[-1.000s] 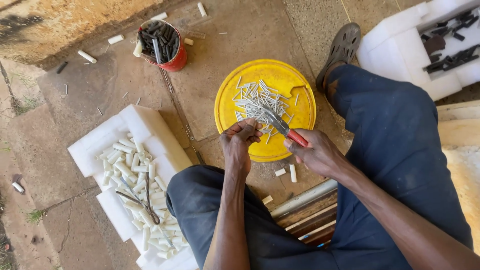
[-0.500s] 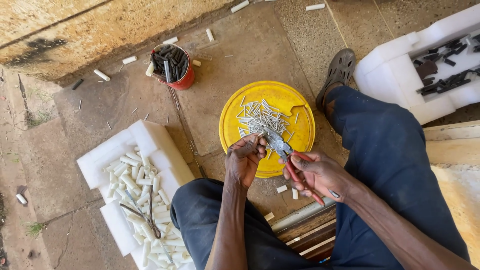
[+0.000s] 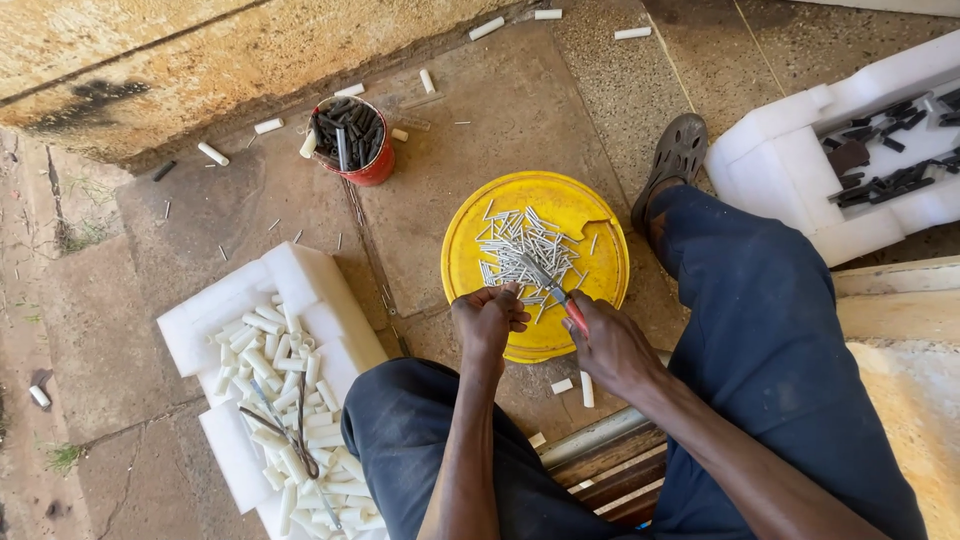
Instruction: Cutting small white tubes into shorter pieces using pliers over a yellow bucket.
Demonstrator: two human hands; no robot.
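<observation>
A yellow round lid [image 3: 590, 225] lies on the floor and carries a pile of thin pale metal pins [image 3: 525, 250]. My right hand [image 3: 612, 345] grips red-handled pliers [image 3: 562, 295] whose jaws point into the pile. My left hand [image 3: 487, 320] hovers at the lid's near edge with its fingers curled; a small pin seems pinched in them, but I cannot tell for sure. Both hands sit between my knees in dark blue trousers.
A white foam tray [image 3: 205, 320] at the left holds several white tubes and another pair of pliers [image 3: 290, 430]. A red can [image 3: 375, 170] of dark pieces stands behind. A second foam tray [image 3: 790, 170] with black parts sits at the right. My sandalled foot [image 3: 675, 160] rests beside the lid.
My hands went from working together above the lid's near edge back down to the pile; the pliers' jaws now reach into the pins. The view shifted slightly.
</observation>
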